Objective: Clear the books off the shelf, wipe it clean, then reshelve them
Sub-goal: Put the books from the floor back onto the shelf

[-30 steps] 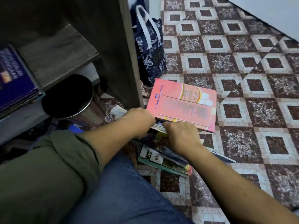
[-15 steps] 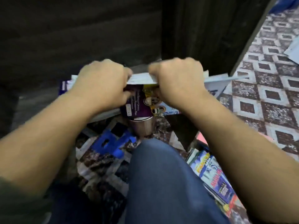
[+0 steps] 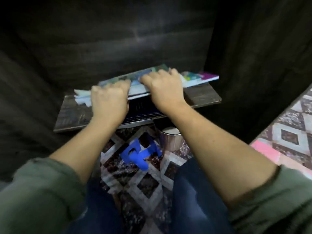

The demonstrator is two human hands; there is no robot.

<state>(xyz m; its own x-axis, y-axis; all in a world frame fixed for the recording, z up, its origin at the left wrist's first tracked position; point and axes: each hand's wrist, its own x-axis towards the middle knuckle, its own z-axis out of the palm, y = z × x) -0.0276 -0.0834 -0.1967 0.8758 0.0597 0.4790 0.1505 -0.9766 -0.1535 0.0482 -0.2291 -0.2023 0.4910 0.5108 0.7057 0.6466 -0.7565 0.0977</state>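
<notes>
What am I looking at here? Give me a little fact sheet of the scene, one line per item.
place: dark wooden shelf board, seen from above
on it: stack of books, colourful covers on top, dark blue book lowest
left hand: grips the stack's left part
right hand: grips the stack's middle, fingers over the top cover
below the board: metal can and blue plastic thing on the tiled floor
far right: pink flat thing, likely a book, on the floor
sharpness: blurred, titles unreadable
</notes>
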